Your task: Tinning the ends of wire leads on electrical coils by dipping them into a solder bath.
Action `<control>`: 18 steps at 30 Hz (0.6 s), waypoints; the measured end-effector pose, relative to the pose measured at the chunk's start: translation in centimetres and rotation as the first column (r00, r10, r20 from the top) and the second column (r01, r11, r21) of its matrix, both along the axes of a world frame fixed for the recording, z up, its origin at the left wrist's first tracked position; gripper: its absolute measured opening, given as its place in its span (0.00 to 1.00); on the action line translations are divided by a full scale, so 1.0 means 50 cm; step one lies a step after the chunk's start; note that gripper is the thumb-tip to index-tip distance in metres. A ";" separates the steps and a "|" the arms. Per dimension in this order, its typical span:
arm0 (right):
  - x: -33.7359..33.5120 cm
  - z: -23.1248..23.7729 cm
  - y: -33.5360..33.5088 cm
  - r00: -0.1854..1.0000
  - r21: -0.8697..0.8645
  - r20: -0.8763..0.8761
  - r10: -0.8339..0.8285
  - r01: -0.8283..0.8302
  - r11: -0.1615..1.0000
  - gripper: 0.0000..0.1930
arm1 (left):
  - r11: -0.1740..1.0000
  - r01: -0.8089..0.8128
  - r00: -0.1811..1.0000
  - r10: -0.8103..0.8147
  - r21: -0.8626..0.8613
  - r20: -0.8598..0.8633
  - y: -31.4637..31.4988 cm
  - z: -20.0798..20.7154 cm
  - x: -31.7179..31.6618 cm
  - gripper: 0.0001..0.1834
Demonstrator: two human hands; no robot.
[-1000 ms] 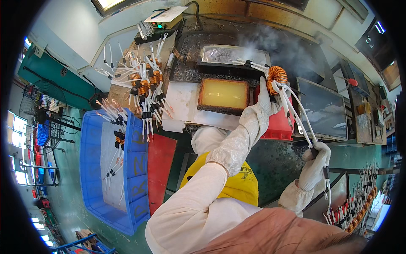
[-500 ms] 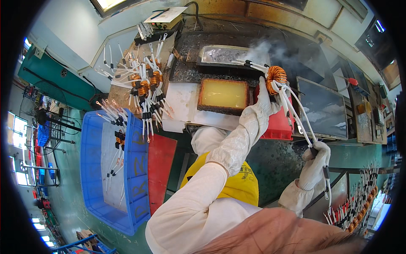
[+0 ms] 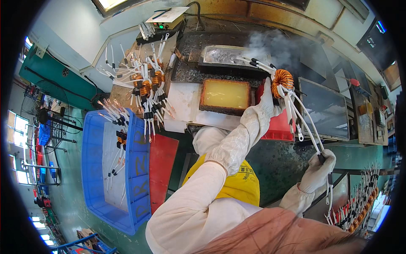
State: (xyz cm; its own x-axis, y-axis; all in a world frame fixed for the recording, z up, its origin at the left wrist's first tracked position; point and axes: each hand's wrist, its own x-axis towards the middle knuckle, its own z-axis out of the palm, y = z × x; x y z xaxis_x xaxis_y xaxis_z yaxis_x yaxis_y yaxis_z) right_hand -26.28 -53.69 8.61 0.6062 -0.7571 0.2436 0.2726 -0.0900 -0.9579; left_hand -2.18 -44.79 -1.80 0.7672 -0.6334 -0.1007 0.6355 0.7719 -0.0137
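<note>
Across the stained desk (image 3: 237, 31), a silvery metal-filled tray (image 3: 213, 55) is set back from the front edge, behind a yellow-liquid tray (image 3: 225, 94); smoke (image 3: 277, 44) is seen nearby. A copper-wound toroidal coil (image 3: 283, 79) is held at the metal-filled tray's right end by the left gloved hand (image 3: 270, 106), its fingers partly hidden. Trailing white leads (image 3: 311, 131) are clasped in the right gloved hand's (image 3: 318, 170) curled fingers, beyond the front edge. Other coils (image 3: 146, 86) are heaped toward the desk's left edge.
</note>
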 end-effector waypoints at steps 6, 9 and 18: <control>-0.015 -0.027 -0.047 0.993 -0.249 0.007 -0.117 0.115 0.962 0.12 | 0.997 0.008 0.990 -0.018 0.073 0.138 -0.007 -0.006 0.002 0.43; -0.035 -0.030 -0.058 0.984 0.299 0.174 0.033 -0.085 0.950 0.14 | 0.992 0.057 0.983 -0.074 0.108 0.169 -0.002 0.004 -0.004 0.42; -0.077 -0.228 -0.103 0.903 0.913 0.367 0.223 -0.396 0.101 0.25 | 0.966 -0.046 0.963 -0.025 0.254 0.267 -0.002 0.026 -0.027 0.37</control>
